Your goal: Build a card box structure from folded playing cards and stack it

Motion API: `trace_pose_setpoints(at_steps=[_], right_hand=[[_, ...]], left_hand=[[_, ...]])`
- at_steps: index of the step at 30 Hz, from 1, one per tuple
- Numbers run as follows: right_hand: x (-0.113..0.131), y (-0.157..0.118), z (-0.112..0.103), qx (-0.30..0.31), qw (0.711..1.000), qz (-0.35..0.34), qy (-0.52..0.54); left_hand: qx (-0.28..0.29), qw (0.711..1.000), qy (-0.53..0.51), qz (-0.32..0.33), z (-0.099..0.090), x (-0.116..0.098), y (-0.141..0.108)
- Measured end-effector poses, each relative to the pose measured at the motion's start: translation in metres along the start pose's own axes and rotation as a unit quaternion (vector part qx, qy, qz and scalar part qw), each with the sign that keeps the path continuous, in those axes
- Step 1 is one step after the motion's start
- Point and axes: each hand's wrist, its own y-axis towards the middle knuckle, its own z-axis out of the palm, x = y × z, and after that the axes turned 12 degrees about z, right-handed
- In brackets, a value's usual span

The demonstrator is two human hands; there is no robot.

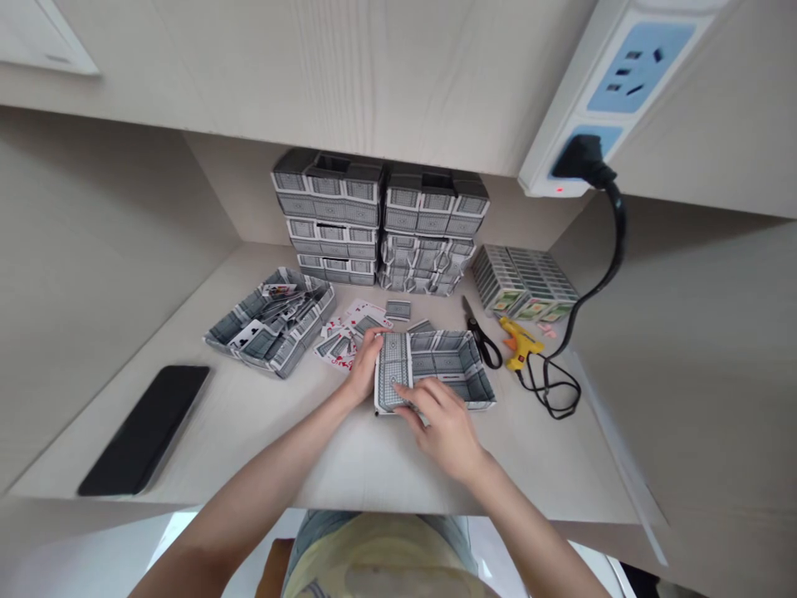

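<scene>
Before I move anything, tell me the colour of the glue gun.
The glue gun is yellow; the head view shows it best.

Soft, even light on table [374, 469]; side walls [112, 249] shaded up top. White glare on floor [171, 533] past front edge. Wide-angle stretch at borders, fine detail soft.

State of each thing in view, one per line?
Card box: left part covered, right open
Left hand: holding box's left end
Right hand: touching the cover
Card tray: open, holding loose cards
Scissors: flat, seemingly shut
Glue gun: lying down, apparently plugged in
Power strip: red light on
Phone: flat, dark side up
</scene>
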Motion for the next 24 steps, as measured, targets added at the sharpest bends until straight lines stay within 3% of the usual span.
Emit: trace_pose_setpoints(at_steps=[7, 15, 20, 24], right_hand=[[-0.002, -0.009, 0.008, -0.053, 0.998, -0.022, 0.0], [-0.007, -0.015, -0.001, 0.007, 0.998, -0.029, -0.047], [-0.014, -0.016, -0.007, 0.05, 0.998, -0.042, -0.009], [-0.02, -0.016, -0.006, 0.045, 0.997, -0.05, 0.021]], left_hand=[[-0.012, 1.0, 0.006, -0.002, 0.0, 0.002, 0.0], [-0.01, 0.999, 0.047, -0.015, -0.001, -0.002, 0.001], [-0.002, 0.998, 0.056, -0.006, -0.001, -0.001, 0.001], [0.007, 0.998, 0.062, -0.007, -0.002, 0.0, 0.0]])
